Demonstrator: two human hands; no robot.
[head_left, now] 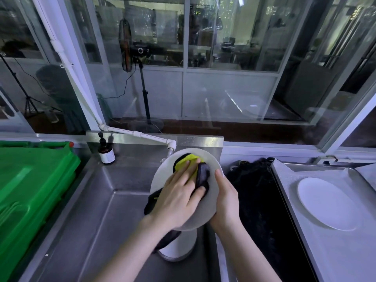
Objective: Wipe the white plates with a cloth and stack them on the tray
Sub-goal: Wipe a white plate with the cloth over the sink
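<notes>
1. Two hands work one white plate (210,202), held tilted over the sink (114,200) at frame centre.
2. The right hand (225,197) pinches its 3 o'clock rim, thumb on the face, fingers hidden behind.
3. The left hand (177,198) lies flat, fingers slightly spread, pressing the yellow-and-dark cloth (187,162) onto the face. Wiping is the step in hand.
4. The tray (284,200) sits at 3 o'clock from the sink, with a second plate (327,204) lying on it.
5. Next, I judge, the cloth must lift off and the right hand carry the plate toward 3 o'clock, lowering it squarely onto that second plate.
6. More white ware (179,249) waits at 6 o'clock, partly hidden.
</notes>
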